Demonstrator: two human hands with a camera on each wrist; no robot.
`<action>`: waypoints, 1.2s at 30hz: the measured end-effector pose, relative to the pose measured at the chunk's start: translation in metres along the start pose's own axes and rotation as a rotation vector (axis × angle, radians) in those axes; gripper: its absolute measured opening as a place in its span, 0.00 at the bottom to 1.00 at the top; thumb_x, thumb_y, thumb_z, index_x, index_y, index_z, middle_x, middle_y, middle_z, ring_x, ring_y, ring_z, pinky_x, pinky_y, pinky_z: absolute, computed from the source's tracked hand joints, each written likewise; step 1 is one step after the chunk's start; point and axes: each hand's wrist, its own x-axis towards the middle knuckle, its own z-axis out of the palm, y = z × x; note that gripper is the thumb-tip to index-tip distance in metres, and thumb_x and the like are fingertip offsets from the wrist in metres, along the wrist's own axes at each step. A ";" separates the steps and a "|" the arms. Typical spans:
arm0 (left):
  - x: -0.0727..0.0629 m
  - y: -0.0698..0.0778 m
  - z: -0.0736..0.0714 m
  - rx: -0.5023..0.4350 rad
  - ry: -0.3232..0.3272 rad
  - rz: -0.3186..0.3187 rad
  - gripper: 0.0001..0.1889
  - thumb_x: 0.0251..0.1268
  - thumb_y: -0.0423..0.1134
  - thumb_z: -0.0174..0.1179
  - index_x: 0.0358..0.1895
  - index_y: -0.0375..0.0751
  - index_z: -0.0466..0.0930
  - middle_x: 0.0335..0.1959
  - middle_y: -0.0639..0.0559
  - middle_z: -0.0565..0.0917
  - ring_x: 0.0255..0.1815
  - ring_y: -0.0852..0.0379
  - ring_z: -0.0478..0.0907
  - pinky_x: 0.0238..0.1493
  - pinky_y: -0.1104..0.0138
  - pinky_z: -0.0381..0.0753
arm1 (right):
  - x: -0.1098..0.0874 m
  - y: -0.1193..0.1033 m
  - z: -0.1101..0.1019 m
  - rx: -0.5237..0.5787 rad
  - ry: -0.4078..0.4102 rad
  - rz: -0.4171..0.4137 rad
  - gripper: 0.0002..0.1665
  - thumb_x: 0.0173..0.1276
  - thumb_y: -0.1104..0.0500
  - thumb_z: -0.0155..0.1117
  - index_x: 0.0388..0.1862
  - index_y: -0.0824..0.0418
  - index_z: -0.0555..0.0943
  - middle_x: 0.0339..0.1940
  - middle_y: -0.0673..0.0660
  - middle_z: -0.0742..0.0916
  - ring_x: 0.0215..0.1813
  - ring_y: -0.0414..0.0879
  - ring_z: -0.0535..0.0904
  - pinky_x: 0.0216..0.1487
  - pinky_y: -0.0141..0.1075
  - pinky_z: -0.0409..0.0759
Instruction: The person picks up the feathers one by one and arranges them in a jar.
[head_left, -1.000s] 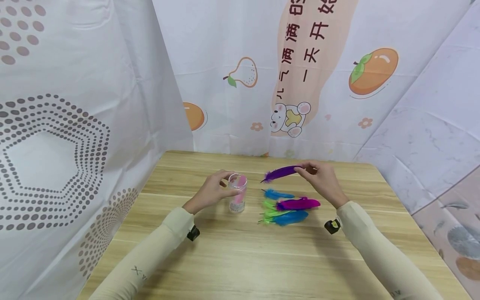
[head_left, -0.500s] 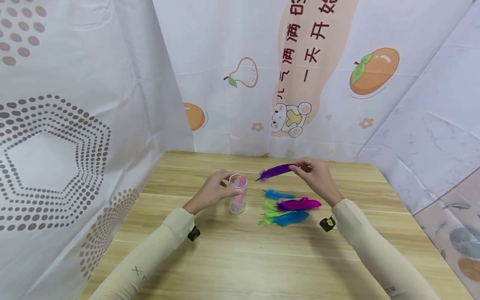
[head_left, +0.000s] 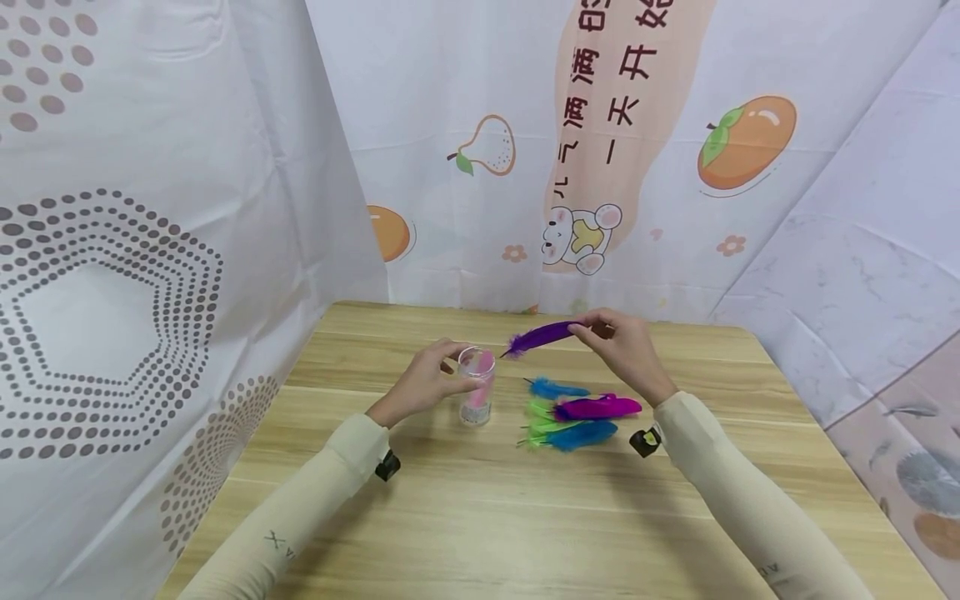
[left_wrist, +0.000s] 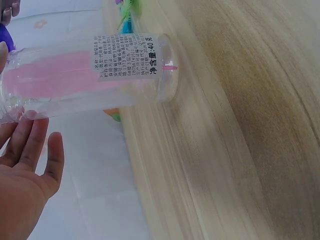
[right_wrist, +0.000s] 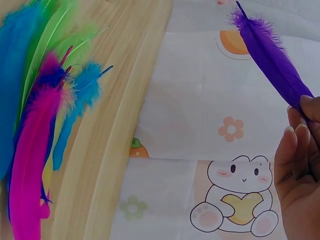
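A clear plastic jar [head_left: 476, 410] with a printed label stands upright on the table, and a pink feather [left_wrist: 55, 75] leans inside it. My left hand [head_left: 424, 385] grips the jar near its open rim, fingers behind and thumb in front. Between thumb and fingertips, my right hand [head_left: 622, 346] pinches a purple feather [head_left: 542, 336] by its broad tip. The feather is held above the table, its bare quill end pointing left and down, close to the right of the jar's rim.
Right of the jar lies a loose pile of feathers on the wooden table [head_left: 480, 517]: magenta feathers [head_left: 600, 407], blue feathers [head_left: 581, 436] and green feathers [head_left: 538, 427]. A smaller blue feather [head_left: 555, 388] lies behind them. Printed curtains [head_left: 450, 233] hang at the table's back and left.
My right hand has moved left and slightly away from me with the purple feather, bringing its quill near the jar's rim. The left hand and jar have stayed in place.
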 end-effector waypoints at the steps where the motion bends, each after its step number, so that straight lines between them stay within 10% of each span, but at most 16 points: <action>1: 0.000 0.000 0.000 0.001 -0.001 0.000 0.33 0.60 0.50 0.77 0.67 0.43 0.80 0.51 0.50 0.82 0.53 0.56 0.78 0.52 0.60 0.82 | 0.001 -0.001 0.001 0.001 0.002 -0.001 0.12 0.73 0.51 0.70 0.45 0.58 0.89 0.38 0.52 0.89 0.37 0.46 0.82 0.37 0.27 0.79; 36: 0.001 -0.003 0.000 -0.009 0.005 0.015 0.32 0.58 0.47 0.78 0.66 0.43 0.80 0.52 0.43 0.83 0.52 0.54 0.77 0.52 0.58 0.82 | 0.015 -0.022 0.022 0.036 -0.017 -0.072 0.09 0.73 0.51 0.71 0.45 0.54 0.89 0.30 0.51 0.86 0.29 0.47 0.77 0.27 0.31 0.72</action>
